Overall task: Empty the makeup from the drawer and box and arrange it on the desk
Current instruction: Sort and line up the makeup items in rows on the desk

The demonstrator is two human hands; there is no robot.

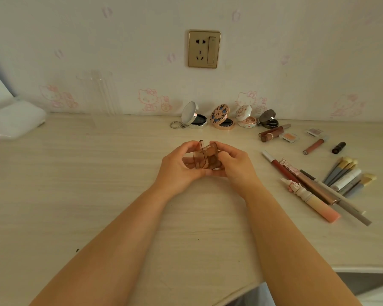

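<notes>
Both forearms reach in; left hand [175, 166] and right hand [234, 164] grip a small brown palette [206, 159], lid ajar, above the desk [97, 184]. Right of the grip, compacts [222, 118] and brushes [345, 173] lie arranged. Drawer and box unseen; remainder cannot be judged.

The pale wood-grain counter [97, 195] carries four open compacts [222, 120] in a row by the wall. Right of them lie lip tubes [272, 132], two small pans [289, 137] and a lipstick [338, 147]. Nearer, pencils [314, 186] and brushes [345, 173] lie slantwise. A white pouch [16, 122] sits far left.
</notes>
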